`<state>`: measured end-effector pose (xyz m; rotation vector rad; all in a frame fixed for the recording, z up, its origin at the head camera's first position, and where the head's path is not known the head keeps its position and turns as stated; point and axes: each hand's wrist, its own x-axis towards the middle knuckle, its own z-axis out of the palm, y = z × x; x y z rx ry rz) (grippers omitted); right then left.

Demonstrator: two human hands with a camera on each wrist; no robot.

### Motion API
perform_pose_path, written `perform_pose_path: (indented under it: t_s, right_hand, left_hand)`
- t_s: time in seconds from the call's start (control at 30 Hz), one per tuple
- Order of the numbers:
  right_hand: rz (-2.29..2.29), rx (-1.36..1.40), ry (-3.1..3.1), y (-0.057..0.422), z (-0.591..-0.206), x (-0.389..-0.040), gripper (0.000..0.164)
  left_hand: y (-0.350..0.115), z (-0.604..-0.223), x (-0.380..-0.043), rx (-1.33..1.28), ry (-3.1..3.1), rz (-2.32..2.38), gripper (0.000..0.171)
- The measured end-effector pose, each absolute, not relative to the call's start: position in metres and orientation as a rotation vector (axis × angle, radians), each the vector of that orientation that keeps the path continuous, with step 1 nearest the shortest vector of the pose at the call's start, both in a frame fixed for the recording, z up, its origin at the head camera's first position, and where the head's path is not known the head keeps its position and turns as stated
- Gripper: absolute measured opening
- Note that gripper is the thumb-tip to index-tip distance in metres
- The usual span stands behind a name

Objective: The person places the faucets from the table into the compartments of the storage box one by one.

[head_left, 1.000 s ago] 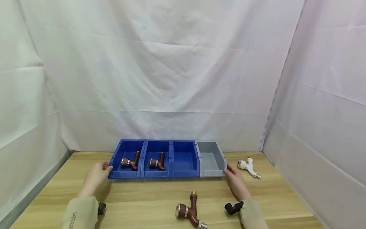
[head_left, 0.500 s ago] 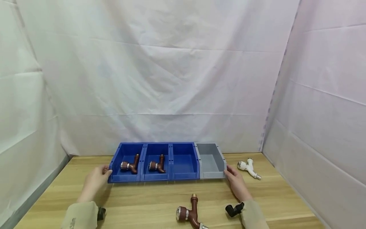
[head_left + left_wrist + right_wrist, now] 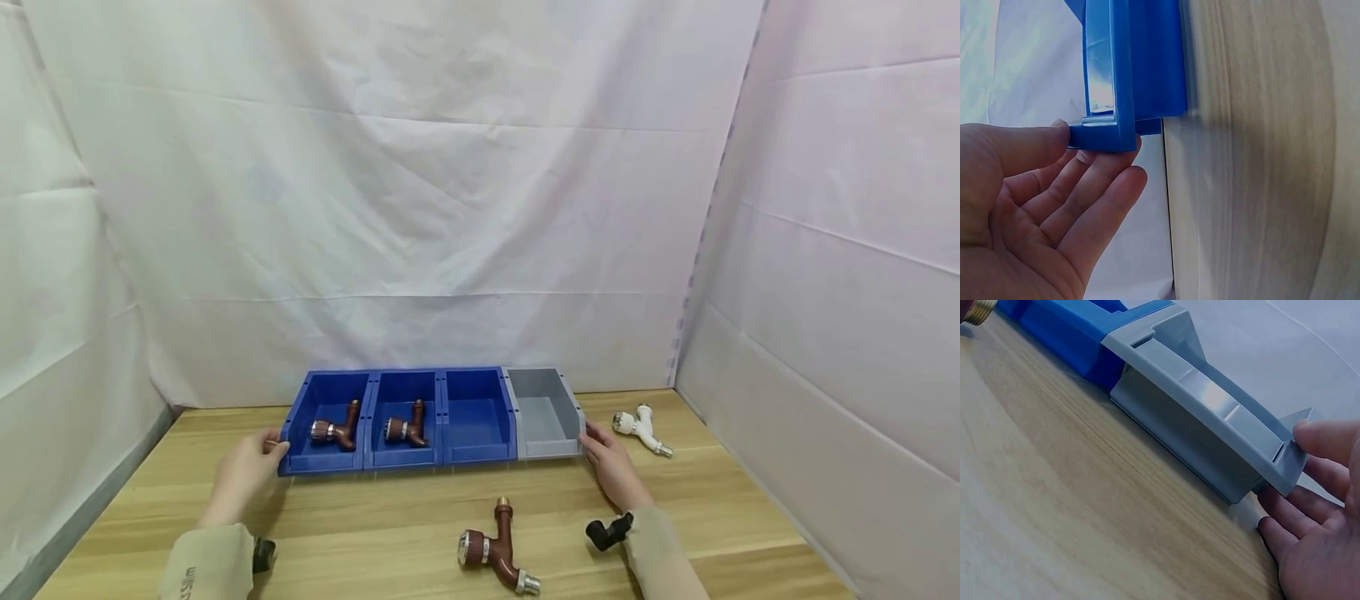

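In the head view, a row of joined bins has a left blue bin, a second blue bin, a third blue bin and a grey bin at the right end. One brown tap lies in the left bin, another brown tap in the second. My left hand pinches the left bin's front corner, thumb on top and fingers beneath its rim. My right hand grips the grey bin's front right corner, thumb against its edge.
A larger-looking brown tap lies on the wooden table in front of the bins. To the right of the grey bin is a white tap. White cloth hangs behind and at both sides.
The head view has shifted and tilted slightly. Both hands keep hold of the bin row's ends, and the taps lie as before; any small shift of the bins is hard to tell.
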<state>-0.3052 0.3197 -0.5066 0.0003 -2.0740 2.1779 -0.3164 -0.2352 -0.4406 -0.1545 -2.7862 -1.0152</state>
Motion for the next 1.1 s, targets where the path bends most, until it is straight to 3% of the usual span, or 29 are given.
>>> perform_pose_path:
  t_s: [0.43, 1.1]
  right_hand:
    - [2.106, -0.155, -2.185, 0.323, -0.488, -0.306, 0.060]
    - [1.960, 0.075, -2.260, 0.320, -0.467, -0.298, 0.057]
  left_hand:
    - [-0.233, -0.438, -0.319, -0.162, -2.773, -1.034, 0.030]
    - [-0.238, -0.444, -0.316, -0.164, -2.739, -1.029, 0.027]
